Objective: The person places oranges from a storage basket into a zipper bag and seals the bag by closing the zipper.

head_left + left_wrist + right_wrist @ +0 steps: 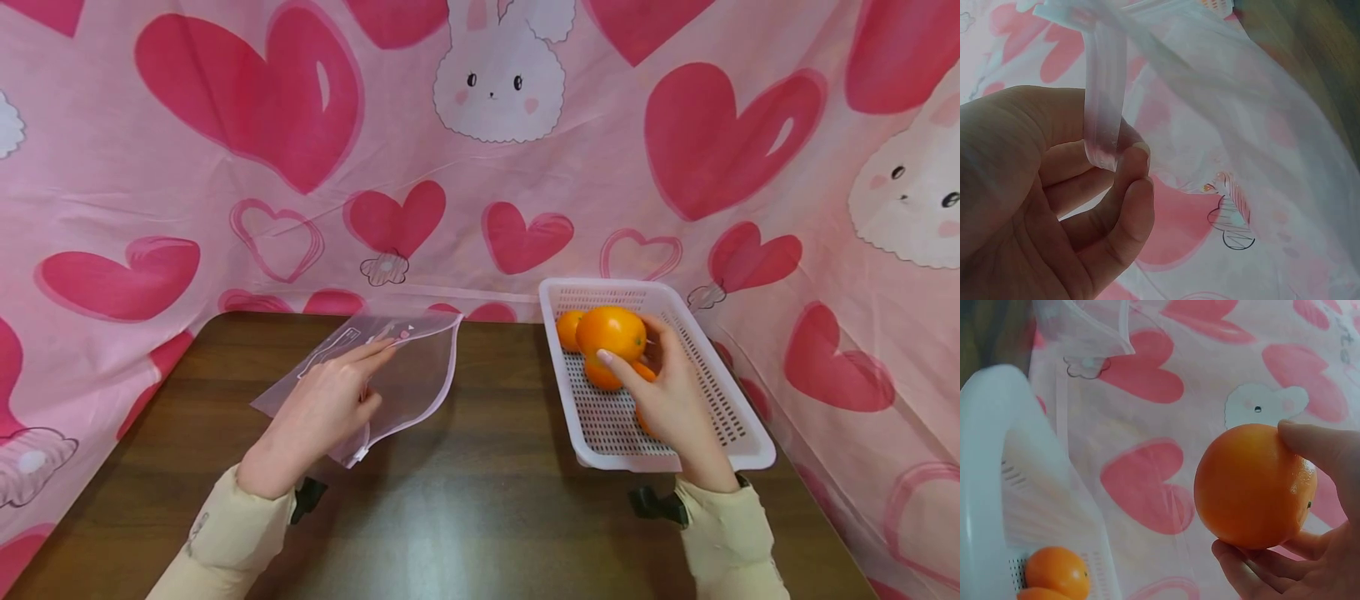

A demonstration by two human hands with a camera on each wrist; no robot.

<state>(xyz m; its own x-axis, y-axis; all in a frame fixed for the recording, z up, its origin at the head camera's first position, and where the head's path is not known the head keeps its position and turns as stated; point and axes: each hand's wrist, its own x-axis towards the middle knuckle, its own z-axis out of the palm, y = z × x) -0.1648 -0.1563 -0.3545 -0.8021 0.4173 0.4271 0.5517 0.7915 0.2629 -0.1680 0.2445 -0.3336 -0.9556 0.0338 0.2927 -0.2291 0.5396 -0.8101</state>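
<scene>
Both hands are busy: the left hand (322,408) pinches the clear pouch's (408,371) rim on the table (480,500), while the right hand (671,400) cups an orange (611,332) over the white basket (738,442); best to pull that mouth wider open first.

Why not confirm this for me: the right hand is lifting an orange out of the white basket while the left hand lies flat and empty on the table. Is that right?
Not quite: the left hand is not empty. The left wrist view shows its fingers pinching the edge of the clear pouch. The right hand does hold an orange above the white basket.
</scene>
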